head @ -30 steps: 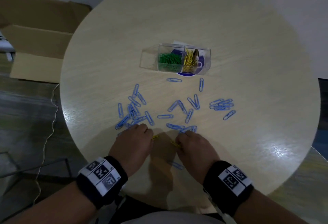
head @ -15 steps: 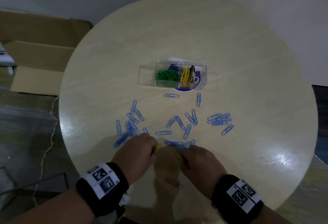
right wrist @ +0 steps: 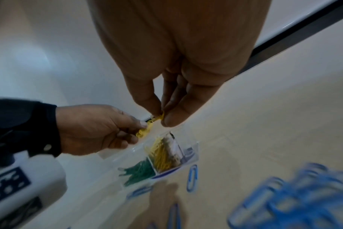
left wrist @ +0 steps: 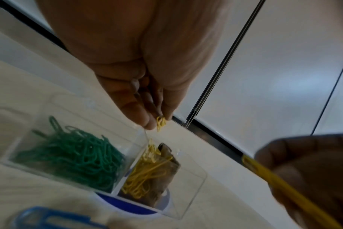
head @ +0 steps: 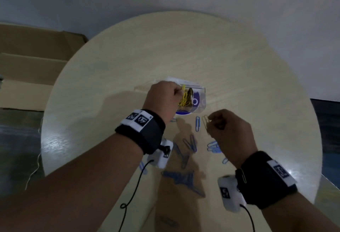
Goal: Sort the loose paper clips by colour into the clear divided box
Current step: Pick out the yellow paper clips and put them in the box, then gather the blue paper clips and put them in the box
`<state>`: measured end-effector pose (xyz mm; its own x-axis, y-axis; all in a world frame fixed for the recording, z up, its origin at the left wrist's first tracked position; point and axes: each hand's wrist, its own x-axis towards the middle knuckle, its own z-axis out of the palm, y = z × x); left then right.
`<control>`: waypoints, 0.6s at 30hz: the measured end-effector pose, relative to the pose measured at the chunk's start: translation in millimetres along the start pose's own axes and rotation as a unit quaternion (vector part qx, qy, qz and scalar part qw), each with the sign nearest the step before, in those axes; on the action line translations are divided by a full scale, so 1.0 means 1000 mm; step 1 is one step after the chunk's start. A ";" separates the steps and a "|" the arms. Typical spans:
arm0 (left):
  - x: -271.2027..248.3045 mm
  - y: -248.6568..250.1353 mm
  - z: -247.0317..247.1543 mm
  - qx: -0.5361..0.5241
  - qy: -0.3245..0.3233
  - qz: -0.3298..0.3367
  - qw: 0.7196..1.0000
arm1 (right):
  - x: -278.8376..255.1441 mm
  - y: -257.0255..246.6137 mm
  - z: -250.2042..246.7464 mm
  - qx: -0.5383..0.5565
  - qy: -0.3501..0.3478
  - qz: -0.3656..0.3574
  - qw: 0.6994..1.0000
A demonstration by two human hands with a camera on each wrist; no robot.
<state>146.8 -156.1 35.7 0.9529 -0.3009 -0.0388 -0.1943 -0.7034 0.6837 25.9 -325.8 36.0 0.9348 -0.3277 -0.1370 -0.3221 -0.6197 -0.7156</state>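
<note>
Tabletop: yellow clip (left wrist: 161, 123) in left hand (head: 162, 98)

Office-like room, round table (head: 239, 66), cardboard box (head: 33, 62)

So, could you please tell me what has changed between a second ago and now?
Both hands left the table's near edge carrying yellow clips. The left hand now holds its yellow clip over the box's yellow compartment; the right hand follows, pinching another clip. The blue clips stay scattered.
</note>
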 end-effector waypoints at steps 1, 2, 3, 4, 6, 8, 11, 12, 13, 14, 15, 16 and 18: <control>0.003 -0.001 0.005 -0.001 -0.015 -0.012 1.000 | 0.008 -0.003 0.000 0.010 0.003 0.001 1.000; 0.005 -0.002 0.009 0.002 -0.024 -0.016 1.000 | 0.016 -0.006 0.001 0.020 0.005 0.002 1.000; 0.005 -0.003 0.010 0.006 -0.023 -0.017 1.000 | 0.024 -0.011 0.003 0.029 0.007 0.001 1.000; 0.004 -0.005 0.010 0.000 -0.014 -0.019 1.000 | 0.032 -0.016 0.005 0.033 0.010 -0.002 0.999; -0.002 -0.009 0.005 -0.030 0.020 -0.025 0.999 | 0.048 -0.025 0.012 0.034 0.017 -0.002 0.999; -0.012 -0.015 -0.002 -0.046 0.053 -0.034 0.997 | 0.062 -0.032 0.020 0.052 0.023 0.007 0.998; -0.031 -0.029 -0.014 -0.050 0.067 -0.050 0.995 | 0.076 -0.042 0.033 0.024 -0.008 0.006 1.000; -0.038 -0.036 -0.019 -0.044 0.069 -0.051 0.995 | 0.077 -0.043 0.034 0.003 -0.020 -0.002 1.000; -0.048 -0.043 -0.025 -0.025 0.072 -0.049 0.996 | 0.076 -0.043 0.034 -0.014 -0.022 -0.013 1.000; -0.058 -0.053 -0.032 0.003 0.072 -0.049 0.996 | 0.074 -0.040 0.031 -0.027 -0.008 -0.025 0.999; -0.070 -0.064 -0.040 0.036 0.070 -0.058 0.995 | 0.069 -0.033 0.025 -0.038 0.019 -0.040 0.998; -0.083 -0.077 -0.048 0.070 0.063 -0.076 0.993 | 0.062 -0.021 0.018 -0.053 0.043 -0.050 0.996; -0.114 -0.104 -0.066 0.123 0.022 -0.148 0.981 | 0.041 0.014 0.001 -0.097 0.039 -0.024 0.994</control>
<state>73.8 -6.5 17.1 0.9841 -0.0354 -0.1742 0.0475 -0.8919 0.4497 59.7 -346.8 19.9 0.9376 -0.3446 -0.0466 -0.3076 -0.7594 -0.5734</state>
